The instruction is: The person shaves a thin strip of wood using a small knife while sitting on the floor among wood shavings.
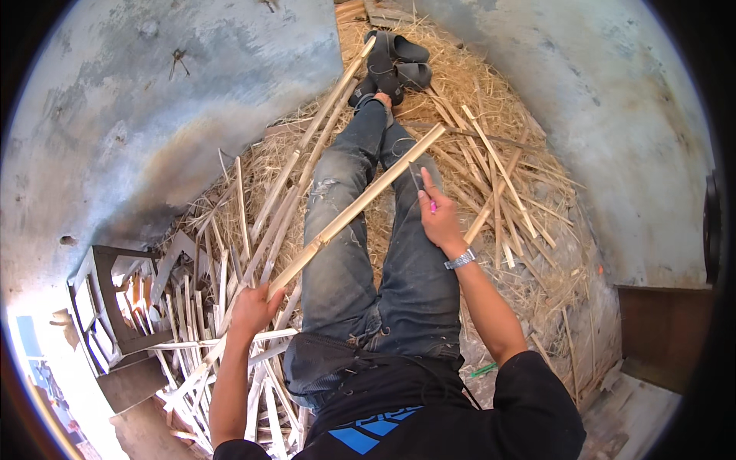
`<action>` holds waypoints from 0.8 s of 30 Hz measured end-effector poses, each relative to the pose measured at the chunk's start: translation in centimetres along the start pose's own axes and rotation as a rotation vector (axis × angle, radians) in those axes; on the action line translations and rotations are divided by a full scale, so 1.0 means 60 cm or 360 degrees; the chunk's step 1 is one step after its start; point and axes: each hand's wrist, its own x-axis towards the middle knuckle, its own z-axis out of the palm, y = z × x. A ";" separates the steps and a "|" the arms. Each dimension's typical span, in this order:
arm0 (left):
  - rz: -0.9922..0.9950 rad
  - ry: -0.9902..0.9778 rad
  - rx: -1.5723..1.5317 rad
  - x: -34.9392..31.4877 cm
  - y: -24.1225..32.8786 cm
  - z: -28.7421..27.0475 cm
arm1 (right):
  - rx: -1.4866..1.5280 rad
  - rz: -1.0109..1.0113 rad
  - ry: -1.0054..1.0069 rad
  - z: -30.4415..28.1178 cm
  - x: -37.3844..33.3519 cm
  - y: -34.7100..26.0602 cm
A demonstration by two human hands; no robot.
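Observation:
My left hand (253,308) is closed around a long split bamboo strip (360,202). The strip slants across my thighs, its far end up past my right knee and its near end running down behind my left forearm. In my right hand (442,223) is a knife (416,176), its dark blade beside the strip near the far end and a bit of pink handle showing between the fingers. My index finger lies along the back of the blade. From this angle I cannot tell whether the blade touches the bamboo.
Bamboo strips (510,172) lie over shavings (460,57) right of my legs; more pile up at left beside a dark open-framed box (115,307). Grey sandals (412,52) lie by my feet. Pale walls (253,84) rise on both sides. A green object (483,369) lies near my right elbow.

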 end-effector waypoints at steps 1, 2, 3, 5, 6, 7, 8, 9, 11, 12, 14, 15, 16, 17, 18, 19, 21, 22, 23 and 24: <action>-0.0006 0.0006 0.0027 -0.008 -0.006 -0.001 | 0.0017 -0.0099 0.0040 0.001 0.001 0.005; -0.0009 0.0011 0.0053 -0.013 -0.011 0.000 | 0.0033 -0.0196 0.0084 0.003 0.002 0.010; -0.0010 0.0015 0.0080 -0.018 -0.016 0.003 | 0.0012 -0.0191 0.0084 0.004 -0.002 0.016; 0.0003 0.0050 0.0101 -0.021 -0.029 0.011 | -0.0063 -0.0093 0.0032 0.006 -0.006 -0.002; 0.0012 0.0066 0.0113 -0.022 -0.035 0.014 | -0.0119 0.0007 -0.0016 0.008 -0.009 -0.011; 0.0035 0.0050 0.0107 -0.017 -0.025 0.010 | -0.0070 -0.0073 0.0034 0.010 -0.009 -0.006; 0.0059 0.0032 0.0103 -0.011 -0.013 0.006 | -0.0022 -0.0153 0.0083 0.014 -0.007 0.000; 0.0082 0.0015 0.0098 -0.004 -0.005 0.002 | 0.0026 -0.0234 0.0132 0.015 -0.007 0.005; 0.0098 0.0017 0.0136 0.003 -0.010 0.007 | -0.0062 -0.0140 0.0014 0.019 -0.009 -0.001; 0.0105 0.0018 0.0154 0.005 -0.013 0.008 | -0.0106 -0.0093 -0.0046 0.020 -0.010 -0.004; 0.0093 -0.0030 0.0082 0.011 -0.005 0.006 | -0.0106 -0.0139 -0.0038 0.018 -0.011 -0.001; 0.0085 -0.0054 0.0046 0.013 0.000 0.006 | -0.0105 -0.0162 -0.0036 0.018 -0.011 0.000; 0.0039 -0.0070 0.0035 0.013 0.001 0.009 | -0.0073 -0.0181 -0.0035 0.020 -0.012 -0.001; -0.0007 -0.0086 0.0024 0.013 0.004 0.014 | -0.0042 -0.0200 -0.0034 0.022 -0.012 -0.003; -0.0054 -0.0101 0.0013 0.013 0.007 0.017 | -0.0010 -0.0219 -0.0034 0.025 -0.013 -0.005; -0.0058 -0.0112 -0.0018 0.014 0.014 0.016 | -0.0002 -0.0194 -0.0050 0.025 -0.013 -0.002; -0.0066 -0.0135 -0.0080 0.016 0.027 0.012 | 0.0015 -0.0143 -0.0082 0.024 -0.013 0.003; -0.0078 -0.0145 -0.0091 0.017 0.031 0.014 | 0.0053 -0.0193 -0.0067 0.026 -0.013 0.006; -0.0088 -0.0156 -0.0102 0.021 0.034 0.016 | 0.0090 -0.0243 -0.0050 0.029 -0.014 0.009; -0.0098 -0.0168 -0.0112 0.026 0.038 0.019 | 0.0128 -0.0292 -0.0033 0.031 -0.014 0.012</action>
